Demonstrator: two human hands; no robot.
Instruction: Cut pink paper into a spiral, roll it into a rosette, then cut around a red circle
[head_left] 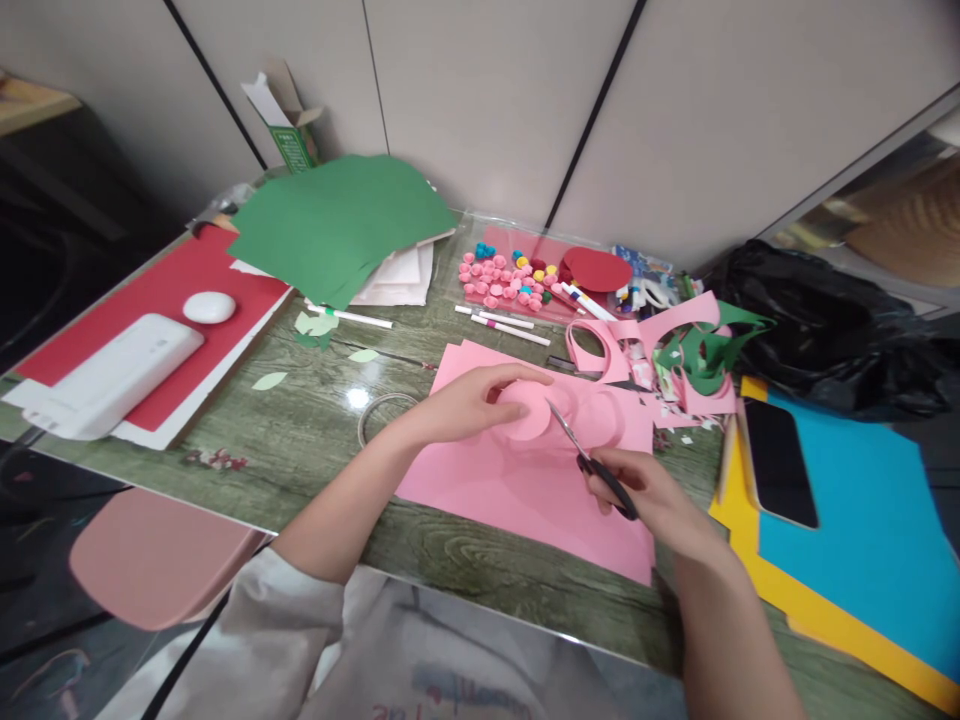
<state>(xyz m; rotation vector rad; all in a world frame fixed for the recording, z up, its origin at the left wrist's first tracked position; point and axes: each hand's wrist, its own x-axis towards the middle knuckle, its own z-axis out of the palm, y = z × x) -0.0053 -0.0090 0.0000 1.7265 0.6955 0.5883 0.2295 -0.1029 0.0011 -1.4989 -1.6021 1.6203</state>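
- Head view: left hand (469,400) grips a pink paper disc (525,420), fingers closed on its left edge.
- Clenched right hand (649,495) wraps the black-handled scissors (592,468); blade tips meet the disc at its 3 o'clock edge, blade gap unclear.
- Disc sits over the large pink sheet (525,500), mid-table.
- Pink and green scraps (690,360) at 1 o'clock from the scissors, phone (780,460) at 3 o'clock.

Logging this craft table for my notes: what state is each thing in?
left hand: holds pink cutout
right hand: grips scissors
scissors: tip at the cutout's edge
pink sheet: flat on table
phone: face up, screen dark
green box: top flap open
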